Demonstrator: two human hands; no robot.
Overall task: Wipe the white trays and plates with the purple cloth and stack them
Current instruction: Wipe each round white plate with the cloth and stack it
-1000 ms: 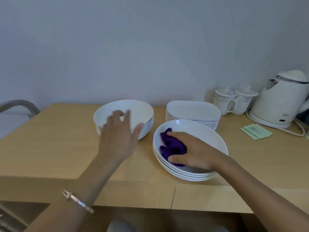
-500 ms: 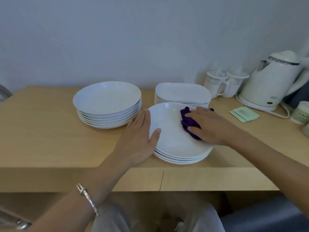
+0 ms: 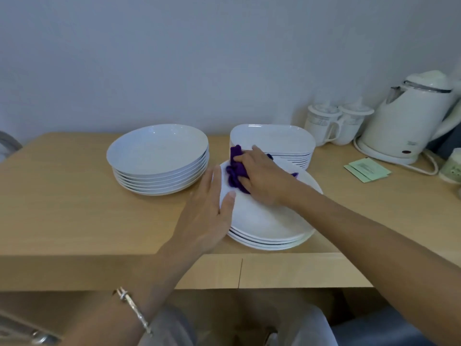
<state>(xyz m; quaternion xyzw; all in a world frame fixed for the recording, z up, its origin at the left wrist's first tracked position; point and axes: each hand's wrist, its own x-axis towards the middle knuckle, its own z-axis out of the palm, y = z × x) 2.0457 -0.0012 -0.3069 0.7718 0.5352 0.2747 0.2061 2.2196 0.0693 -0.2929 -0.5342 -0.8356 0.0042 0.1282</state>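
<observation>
The purple cloth (image 3: 237,171) is gripped in the curled right hand (image 3: 264,178) and pressed on the top plate (image 3: 264,221) at 11 o'clock. The 9 o'clock rim is touched by the left hand (image 3: 207,216), fingers straight.

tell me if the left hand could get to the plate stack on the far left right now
Probably yes. The left hand rests flat on the rim of the near plate stack, and only bare table lies between it and the far-left plate stack.
</observation>
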